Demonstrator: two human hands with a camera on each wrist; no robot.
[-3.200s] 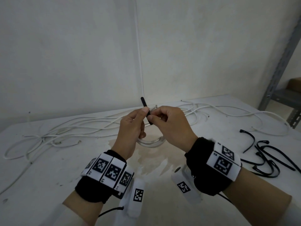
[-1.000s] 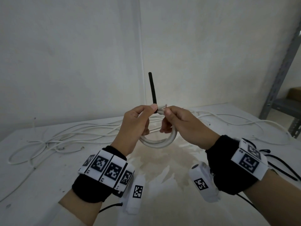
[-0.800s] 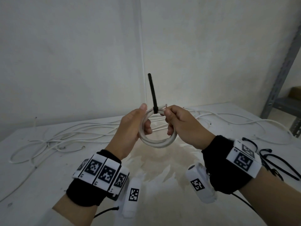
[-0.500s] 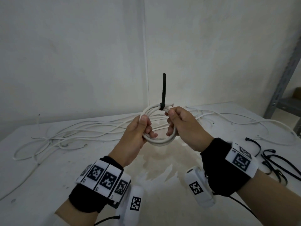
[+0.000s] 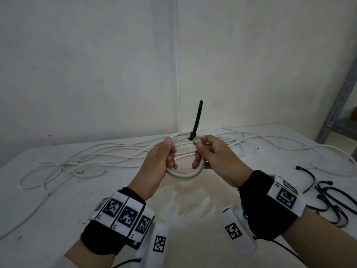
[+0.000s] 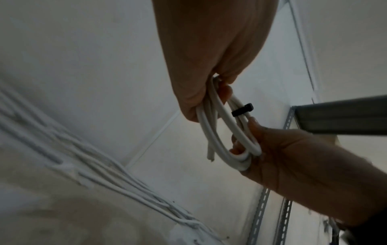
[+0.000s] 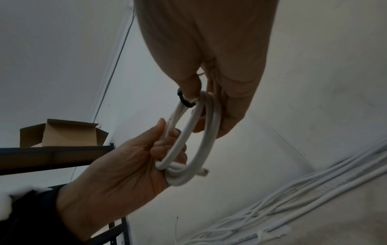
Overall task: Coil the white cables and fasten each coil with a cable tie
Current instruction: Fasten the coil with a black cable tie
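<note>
Left hand raised at 11 o'clock of the forearm, fingers curled around the left side of the white cable coil, thumb on top. Right hand opposite, at 3 o'clock of the left, fingers curled through the coil, thumb and forefinger pinching beside the black tie.

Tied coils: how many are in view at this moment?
1. The coil is held above the table by the left hand and right hand, a black cable tie round its top. The other white cables lie uncoiled behind.
</note>
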